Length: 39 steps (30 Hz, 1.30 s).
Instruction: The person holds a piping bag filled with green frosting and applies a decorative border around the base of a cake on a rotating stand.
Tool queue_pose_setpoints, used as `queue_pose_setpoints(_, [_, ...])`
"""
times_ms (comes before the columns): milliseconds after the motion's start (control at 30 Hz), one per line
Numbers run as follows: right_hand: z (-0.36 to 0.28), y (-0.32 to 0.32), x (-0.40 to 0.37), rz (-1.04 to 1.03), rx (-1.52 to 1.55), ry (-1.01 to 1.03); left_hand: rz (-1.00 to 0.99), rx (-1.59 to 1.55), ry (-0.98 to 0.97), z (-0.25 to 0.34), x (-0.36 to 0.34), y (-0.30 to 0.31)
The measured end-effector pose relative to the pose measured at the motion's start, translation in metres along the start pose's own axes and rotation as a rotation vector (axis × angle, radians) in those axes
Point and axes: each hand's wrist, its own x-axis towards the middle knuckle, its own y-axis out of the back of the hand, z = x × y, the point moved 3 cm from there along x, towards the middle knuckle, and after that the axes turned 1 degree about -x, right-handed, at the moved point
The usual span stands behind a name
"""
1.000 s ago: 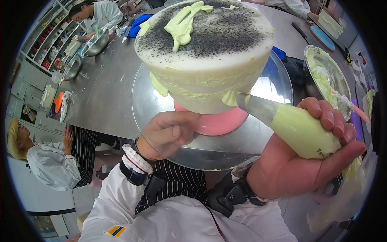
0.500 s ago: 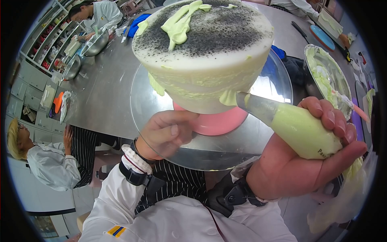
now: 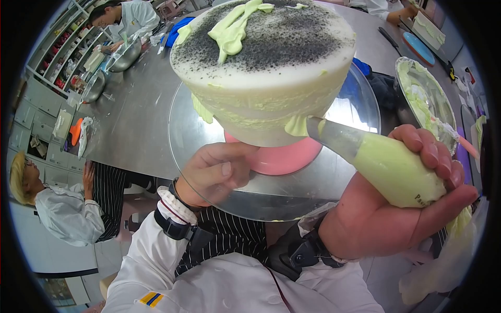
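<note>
A large white cake form (image 3: 261, 78) with dark specks on top and pale green cream smeared on its top and side stands over a pink base (image 3: 284, 158) on a clear round turntable (image 3: 180, 117). My right hand (image 3: 381, 208) is wrapped round a piping bag (image 3: 394, 167) of pale green cream. The bag's metal tip touches the lower right side of the form, beside a blob of cream. My left hand (image 3: 216, 172) is at the turntable's near left part, below the form, with its fingers curled; whether it grips the rim is unclear.
A metal bowl (image 3: 425, 99) smeared with cream stands at the right. Beyond it lie a blue board (image 3: 418, 48) and a black-handled tool (image 3: 389, 40). Two bowls and an orange tool (image 3: 76, 131) are at the left. Other people are at the left and far side.
My right hand and the piping bag have shifted very slightly to the right. At the far right, a co-worker's hand and arm have moved.
</note>
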Motion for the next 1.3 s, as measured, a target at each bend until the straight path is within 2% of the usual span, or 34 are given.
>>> queue_pose_setpoints(533, [0.0017,-0.0014,-0.0016,0.029,0.075,-0.012,0.000,0.012,0.006,0.0004,0.0003,-0.0003])
queue_pose_setpoints(1300, [0.0007,-0.0008,-0.0007,-0.009,0.010,-0.016,-0.030,-0.013,0.001,-0.0005,0.0004,0.0013])
